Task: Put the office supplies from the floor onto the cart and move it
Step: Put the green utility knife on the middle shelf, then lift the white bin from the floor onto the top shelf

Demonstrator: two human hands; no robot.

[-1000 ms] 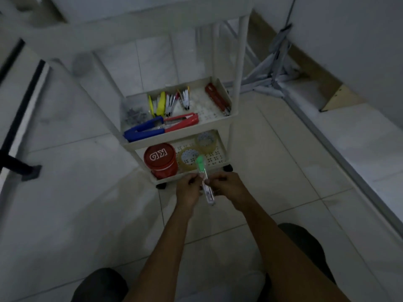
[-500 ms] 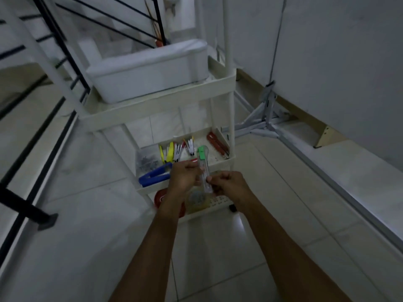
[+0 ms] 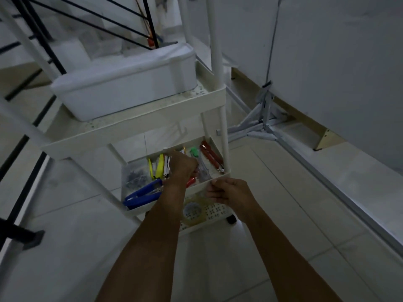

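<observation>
Green-capped cutter (image 3: 200, 163) lies lengthwise in the middle tray (image 3: 219, 177) of the cart (image 3: 135, 129). Its green end points away from you and its clear body runs back toward your hands. Your left hand (image 3: 182, 168) is over that tray, with its fingers curled round the cutter's near half and holding it, though the knuckles hide the contact itself.

Your right hand (image 3: 231, 191) sits just right of the left and nearer to you, at the tray's front rim. Its fingers are bent, with thumb and fingertips drawn together. I cannot tell whether they pinch the rim, the cutter's tail or nothing.

Just beyond your right hand, beside the green-capped one, a red cutter (image 3: 211, 159) lies along the tray's right wall. Left of your left hand are yellow clips (image 3: 160, 165), a clear packet (image 3: 133, 177) of small dark pieces, and a blue-handled tool (image 3: 141, 196) that passes under your left wrist.

Below both hands, on the bottom tray, a roll of clear tape (image 3: 193, 211) lies flat. Above and beyond the hands, a white bin (image 3: 122, 92) sits on the top tray. Well to the right of your right hand — against the wall — a folded grey stand (image 3: 261, 127) rests on the tiled floor.
</observation>
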